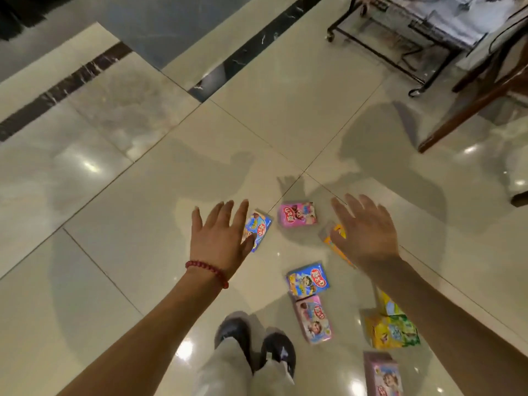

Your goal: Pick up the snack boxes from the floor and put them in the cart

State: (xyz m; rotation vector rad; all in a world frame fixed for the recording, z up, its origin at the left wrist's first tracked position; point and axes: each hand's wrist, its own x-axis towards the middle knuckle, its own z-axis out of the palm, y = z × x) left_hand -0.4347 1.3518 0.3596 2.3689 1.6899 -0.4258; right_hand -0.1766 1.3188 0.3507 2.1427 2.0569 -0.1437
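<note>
Several snack boxes lie scattered on the glossy tiled floor. A blue box lies partly under my left hand, whose fingers are spread and hold nothing. A pink box lies between my hands. An orange box is partly hidden by my right hand, also spread and empty. Nearer my feet lie another blue box, a pink box, a yellow-green box and a purple box. The black wire cart stands far at the upper right.
My two dark shoes stand just left of the near boxes. A wooden chair leg slants down at the right beside the cart. A dark marble strip crosses the floor at the upper left.
</note>
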